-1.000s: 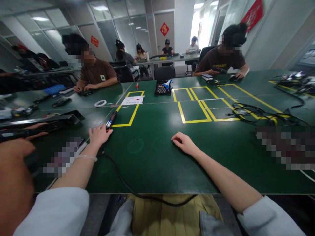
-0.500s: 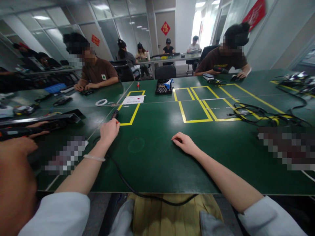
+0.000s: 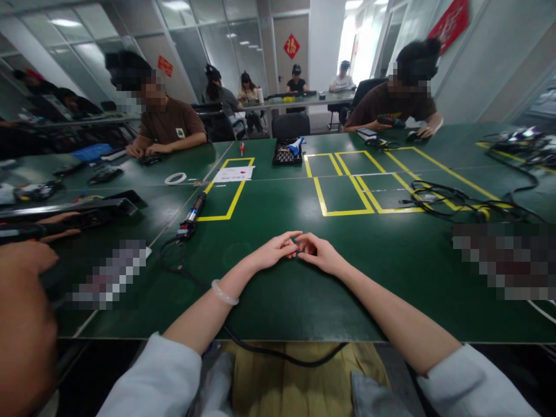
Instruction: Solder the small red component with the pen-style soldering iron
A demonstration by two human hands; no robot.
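Note:
Above the green table (image 3: 260, 301), my left hand (image 3: 274, 250) meets my right hand (image 3: 324, 253), fingertips against fingertips. A tiny red thing (image 3: 297, 247) shows between them; its kind is too small to make out. My left fingers are pinched around it, mostly hidden. My right thumb and fingers curl inward, and what they hold is hidden. Left of my hands lies a dark cylindrical power tool (image 3: 196, 208) with a silver middle, like an electric screwdriver. Its black cable (image 3: 256, 346) passes under my left arm and over the table's front edge.
Yellow tape frames (image 3: 347, 214) mark the table. A white paper (image 3: 234, 174), a tape roll (image 3: 175, 178), a black tray (image 3: 287, 152) and tangled cables (image 3: 452, 200) lie around. A neighbour's hand (image 3: 26, 260) holds a dark tool at left. Two people sit opposite.
My left hand has left the power tool and moved right to meet my right hand. The whole tool now shows on the table. My right hand has hardly moved.

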